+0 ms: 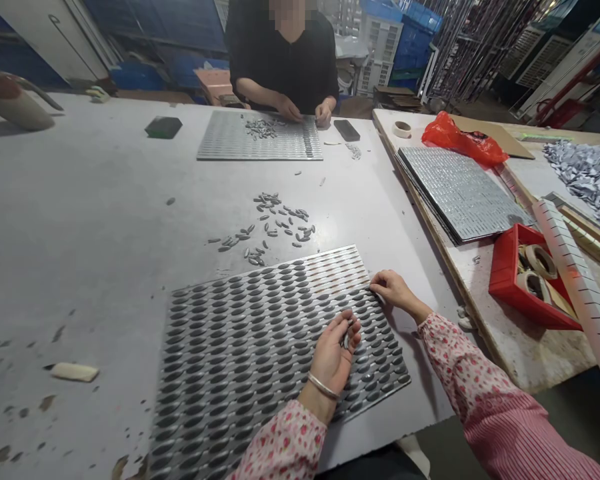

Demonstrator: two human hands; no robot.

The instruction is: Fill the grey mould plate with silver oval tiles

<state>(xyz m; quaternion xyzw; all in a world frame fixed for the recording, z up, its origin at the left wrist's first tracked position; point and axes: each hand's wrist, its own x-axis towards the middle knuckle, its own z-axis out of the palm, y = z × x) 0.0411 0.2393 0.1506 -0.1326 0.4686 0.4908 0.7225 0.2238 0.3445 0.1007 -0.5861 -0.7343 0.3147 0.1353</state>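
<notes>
The left hand (334, 353) and right hand (391, 289) are at one tray (336, 269) on the table (80, 220). Past it lie many bits (269, 199) and a second tray (223, 140). The left curls half closed round some bits; the right's fingertips press together at the near tray's edge.

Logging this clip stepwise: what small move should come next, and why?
Probably the right hand should seat one dark oval in the panel's pale patch, which lacks the ovals filling the rows below; the right fingers are at its lower right corner, and the left hand seems to cup spares.
</notes>
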